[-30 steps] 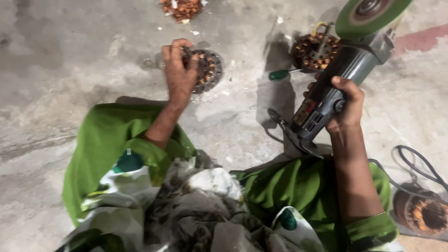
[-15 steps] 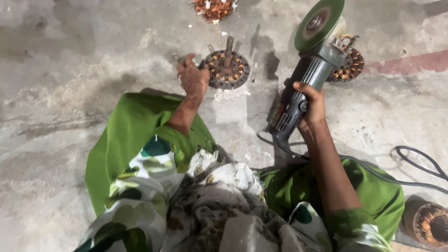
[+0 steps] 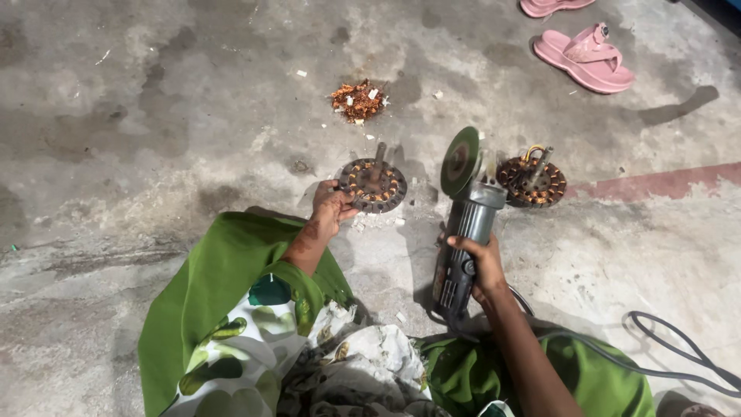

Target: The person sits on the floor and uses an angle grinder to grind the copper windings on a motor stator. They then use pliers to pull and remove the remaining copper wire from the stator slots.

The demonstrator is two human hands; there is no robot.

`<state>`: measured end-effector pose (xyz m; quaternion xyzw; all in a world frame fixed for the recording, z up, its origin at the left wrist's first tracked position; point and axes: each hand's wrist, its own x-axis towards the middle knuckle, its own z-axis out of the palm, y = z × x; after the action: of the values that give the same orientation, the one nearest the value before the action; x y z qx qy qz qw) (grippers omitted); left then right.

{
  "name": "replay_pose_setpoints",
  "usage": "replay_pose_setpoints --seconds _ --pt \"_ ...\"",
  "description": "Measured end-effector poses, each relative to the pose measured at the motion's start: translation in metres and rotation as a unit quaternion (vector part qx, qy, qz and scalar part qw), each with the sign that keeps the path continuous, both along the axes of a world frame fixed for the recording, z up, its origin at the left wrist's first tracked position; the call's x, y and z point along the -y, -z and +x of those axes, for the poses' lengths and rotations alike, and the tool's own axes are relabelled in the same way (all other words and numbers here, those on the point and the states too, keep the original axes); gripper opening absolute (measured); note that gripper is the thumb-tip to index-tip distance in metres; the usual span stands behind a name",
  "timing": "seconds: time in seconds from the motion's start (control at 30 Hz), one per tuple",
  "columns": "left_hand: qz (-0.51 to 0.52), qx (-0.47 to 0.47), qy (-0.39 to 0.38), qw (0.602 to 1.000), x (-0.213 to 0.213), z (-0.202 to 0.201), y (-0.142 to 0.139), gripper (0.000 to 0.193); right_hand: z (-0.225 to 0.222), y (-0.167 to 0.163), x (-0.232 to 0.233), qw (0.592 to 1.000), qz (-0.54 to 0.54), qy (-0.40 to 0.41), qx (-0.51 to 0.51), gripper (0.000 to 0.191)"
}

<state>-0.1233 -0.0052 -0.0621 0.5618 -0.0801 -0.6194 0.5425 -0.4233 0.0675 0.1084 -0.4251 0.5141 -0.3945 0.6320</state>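
Grinder (image 3: 468, 220) lowered, R hand (image 3: 480, 266) grip closed on it; L hand (image 3: 332, 207) grips round copper-wound stator (image 3: 373, 185).

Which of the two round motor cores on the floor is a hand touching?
The left hand touches the left motor core; the right motor core lies untouched beyond the grinder.
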Motion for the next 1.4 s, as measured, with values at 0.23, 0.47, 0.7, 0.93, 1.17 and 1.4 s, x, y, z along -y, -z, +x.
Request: replay_pose_setpoints --seconds 0.23,0.47,0.7,0.93,1.17,1.4 --pt "0.002 0.082 -0.018 0.996 0.002 -0.001 -0.012 0.056 0.009 0.019 -0.008 0.991 0.101 -0.038 0.078 0.059" --pt "0.023 0.076 -0.005 0.997 -0.003 -0.001 -0.026 0.058 0.021 0.03 -0.008 0.99 0.111 -0.065 0.06 0.061" --pt "-0.003 0.076 0.008 0.997 -0.009 -0.003 -0.045 0.055 0.025 0.034 -0.008 0.989 0.094 -0.095 0.064 0.065" --pt "-0.011 0.055 0.004 0.998 -0.01 -0.002 -0.05 0.049 0.027 0.034 -0.007 0.987 0.093 -0.116 0.059 0.064" --pt "-0.04 0.038 -0.005 0.998 -0.009 0.001 -0.031 0.051 0.028 0.036 -0.008 0.988 0.076 -0.13 0.028 0.066" --pt "-0.072 0.035 -0.017 0.997 -0.007 0.002 -0.018 0.06 0.027 0.04 -0.004 0.988 0.077 -0.128 0.021 0.068"
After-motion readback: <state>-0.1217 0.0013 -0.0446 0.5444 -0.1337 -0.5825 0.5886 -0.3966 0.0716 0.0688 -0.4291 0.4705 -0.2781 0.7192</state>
